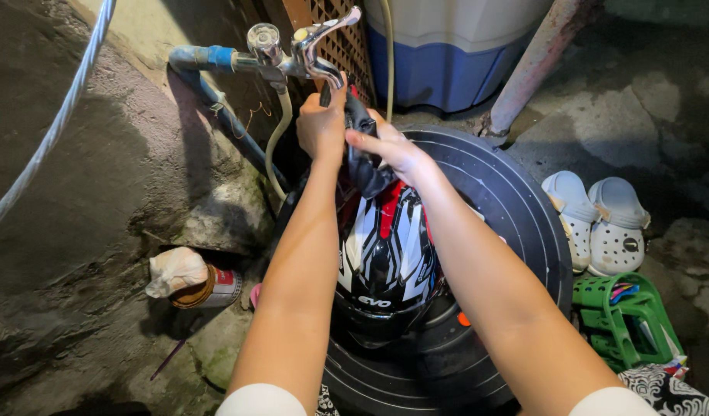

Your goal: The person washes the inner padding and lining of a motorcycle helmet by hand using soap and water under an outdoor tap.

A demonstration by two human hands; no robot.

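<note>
Fingers of both hands grip dark cloth.

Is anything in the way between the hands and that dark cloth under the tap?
Nothing visible. The left hand and the right hand both already hold the dark cloth, just below the tap and above the helmet.

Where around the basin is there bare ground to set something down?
Bare concrete floor lies behind the white clogs. Crowded: under the tap, where both hands grip a dark cloth over the helmet in the black basin.
</note>
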